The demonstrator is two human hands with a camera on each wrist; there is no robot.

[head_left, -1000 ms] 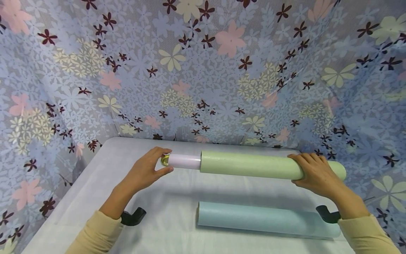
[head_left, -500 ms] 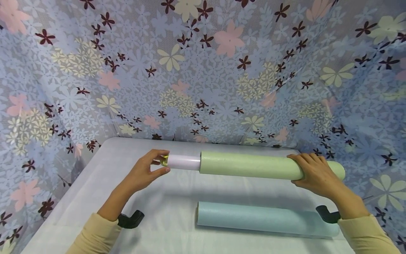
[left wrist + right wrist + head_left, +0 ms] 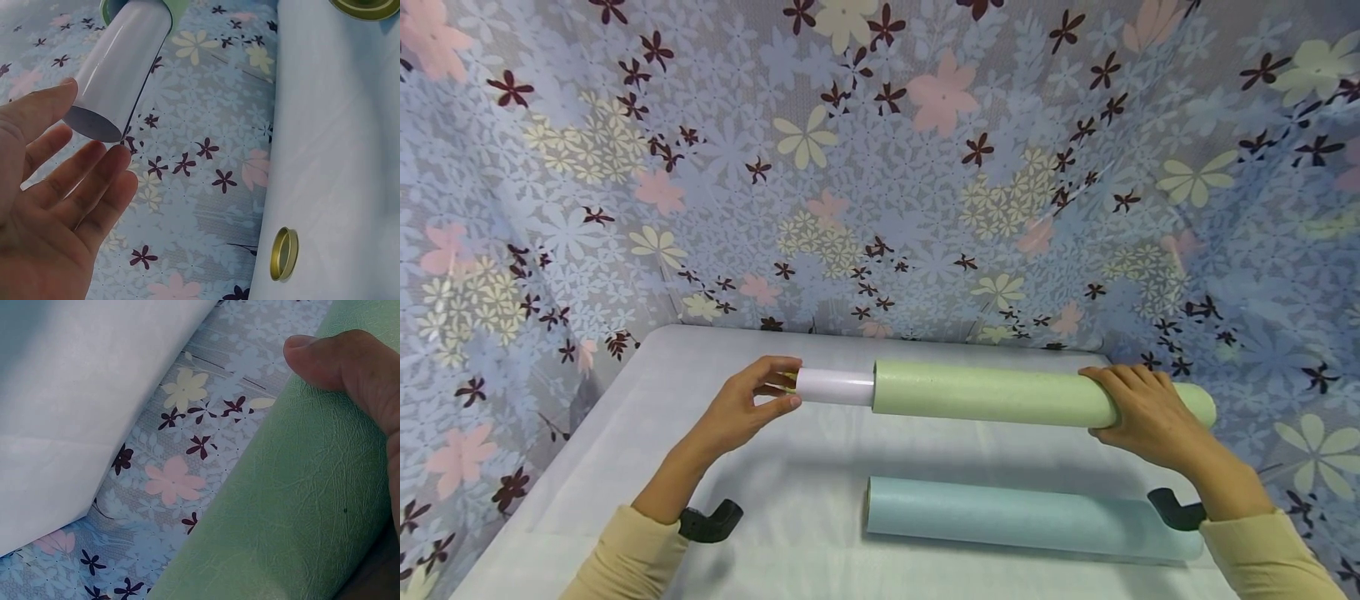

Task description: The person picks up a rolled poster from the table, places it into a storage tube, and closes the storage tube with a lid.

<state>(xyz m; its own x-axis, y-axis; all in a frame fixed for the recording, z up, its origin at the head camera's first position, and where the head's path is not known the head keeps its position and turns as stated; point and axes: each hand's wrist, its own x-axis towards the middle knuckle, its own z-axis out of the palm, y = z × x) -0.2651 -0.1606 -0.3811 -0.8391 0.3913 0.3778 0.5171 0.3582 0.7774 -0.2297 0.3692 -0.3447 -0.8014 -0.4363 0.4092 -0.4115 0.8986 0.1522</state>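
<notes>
A long green roll [image 3: 985,392] is held level above the white table [image 3: 647,400]. A white inner tube [image 3: 835,387] sticks out of its left end. My left hand [image 3: 751,406] pinches the tube's free end between thumb and fingertips. In the left wrist view the tube [image 3: 122,69] ends between the thumb and the loosely bent fingers [image 3: 94,181] of that hand. My right hand [image 3: 1138,408] grips the green roll near its right end. The right wrist view shows its thumb [image 3: 350,362] lying on the textured green cover [image 3: 294,519].
A pale blue roll [image 3: 1030,517] lies on the table in front of the green one. A flowered curtain [image 3: 880,167] closes in the back and both sides. Gold eyelets [image 3: 283,253] sit in the table cover. Black mounts [image 3: 711,521] are on both wrists.
My left hand has slipped a little to the left, onto the very end of the white tube, and its fingers now cover a gold eyelet behind. The right hand and both rolls have stayed put.
</notes>
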